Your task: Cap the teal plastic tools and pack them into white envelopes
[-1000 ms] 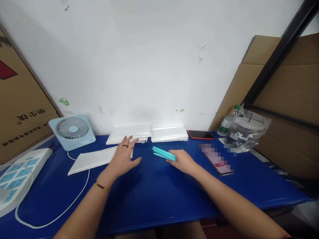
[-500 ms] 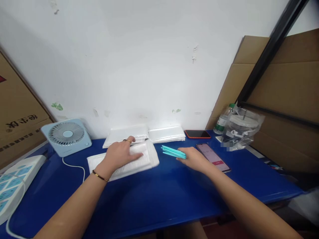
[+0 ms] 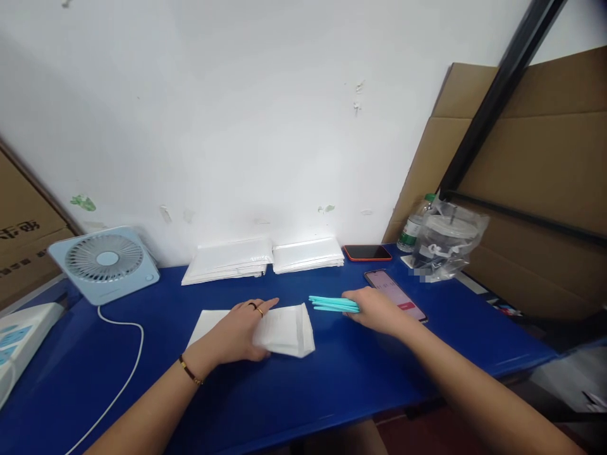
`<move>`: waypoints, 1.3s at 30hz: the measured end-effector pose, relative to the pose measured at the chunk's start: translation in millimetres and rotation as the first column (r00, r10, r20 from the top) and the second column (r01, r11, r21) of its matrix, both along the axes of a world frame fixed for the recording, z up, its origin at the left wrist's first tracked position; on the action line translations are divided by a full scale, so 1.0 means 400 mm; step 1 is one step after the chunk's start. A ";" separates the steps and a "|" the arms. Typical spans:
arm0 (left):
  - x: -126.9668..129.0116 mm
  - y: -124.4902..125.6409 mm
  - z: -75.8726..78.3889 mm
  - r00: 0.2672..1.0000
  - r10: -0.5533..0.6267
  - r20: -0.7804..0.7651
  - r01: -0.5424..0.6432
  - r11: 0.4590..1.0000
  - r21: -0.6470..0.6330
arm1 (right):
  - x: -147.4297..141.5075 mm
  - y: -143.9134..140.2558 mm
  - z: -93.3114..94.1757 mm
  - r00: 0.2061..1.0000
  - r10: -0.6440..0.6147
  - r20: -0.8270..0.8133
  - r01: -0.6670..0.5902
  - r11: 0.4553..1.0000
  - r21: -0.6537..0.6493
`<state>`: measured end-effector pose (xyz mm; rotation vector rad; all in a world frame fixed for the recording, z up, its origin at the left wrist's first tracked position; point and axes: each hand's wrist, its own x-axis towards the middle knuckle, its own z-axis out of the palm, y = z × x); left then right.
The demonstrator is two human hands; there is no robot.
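Head view shows my left hand (image 3: 241, 328) lying flat, fingers spread open, on a white padded envelope (image 3: 284, 328) that rests on the blue table (image 3: 303, 392) in front of me; the palm presses its left part while the right end, with its flap edge, sticks out past my fingers. My right hand (image 3: 374, 309) is closed around a bundle of turquoise sticks (image 3: 332, 304), which point left toward the envelope and stop just beside its right end without touching it. Near my right wrist a phone (image 3: 398, 296) lies with its screen lit. At the back, against the wall, sit two stacks of white envelopes (image 3: 263, 256), and a second, dark phone (image 3: 367, 253) lies just right of them. A small light-blue fan (image 3: 102, 262) stands at the far left, its white cable trailing across the table.
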<state>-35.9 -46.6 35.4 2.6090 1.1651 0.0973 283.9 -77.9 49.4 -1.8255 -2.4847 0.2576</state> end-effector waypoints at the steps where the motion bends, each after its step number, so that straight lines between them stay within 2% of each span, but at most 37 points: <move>1: 0.004 -0.003 0.004 0.999 0.022 0.029 -0.023 0.999 0.026 | -0.008 0.000 -0.003 1.000 0.013 0.024 -0.013 1.000 0.008; 4: 0.018 -0.004 0.017 0.992 0.026 0.121 -0.037 0.996 0.082 | -0.029 0.001 -0.008 0.991 0.028 0.132 -0.036 0.998 0.059; 9: 0.043 0.000 0.026 0.982 0.007 0.191 -0.023 0.996 0.087 | -0.064 0.011 0.004 0.955 0.048 0.291 -0.088 0.988 0.128; 15: 0.115 -0.009 0.022 0.983 -0.057 0.173 0.040 0.994 0.098 | -0.137 0.017 0.030 0.943 0.106 0.316 -0.160 0.976 0.151; 19: 0.164 -0.026 0.001 0.997 -0.024 0.077 0.006 0.974 0.225 | -0.159 0.022 0.042 0.941 0.170 0.293 -0.206 0.974 0.095; 22: 0.193 -0.040 -0.021 0.997 0.076 0.003 -0.073 0.949 0.305 | -0.162 0.034 0.051 0.953 0.231 0.195 -0.236 0.972 0.001; 26: 0.214 -0.036 -0.031 0.992 0.120 -0.041 -0.103 0.953 0.284 | -0.155 0.051 0.059 0.964 0.266 0.000 -0.264 0.958 -0.115; 29: 0.209 -0.021 -0.016 0.989 0.144 -0.020 -0.135 0.960 0.245 | -0.125 0.057 0.062 0.942 0.261 -0.210 -0.277 0.959 -0.051; 31: 0.200 -0.014 -0.001 0.984 0.176 -0.003 -0.169 0.954 0.246 | -0.103 0.059 0.056 0.873 0.249 -0.420 -0.266 0.964 0.020; 33: 0.194 -0.011 0.011 0.978 0.207 0.015 -0.203 0.942 0.265 | -0.100 0.058 0.035 0.752 0.197 -0.629 -0.184 0.979 0.087; 35: 0.196 -0.013 0.013 0.976 0.215 0.029 -0.214 0.936 0.281 | -0.124 0.056 -0.001 0.640 0.098 -0.762 0.002 0.992 0.129; 37: 0.204 -0.017 0.003 0.981 0.191 0.038 -0.194 0.940 0.280 | -0.168 0.054 -0.045 0.612 -0.015 -0.791 0.130 0.988 0.082; 39: 0.210 -0.020 -0.014 0.986 0.161 0.040 -0.166 0.952 0.256 | -0.209 0.052 -0.082 0.643 -0.045 -0.765 0.096 0.995 0.022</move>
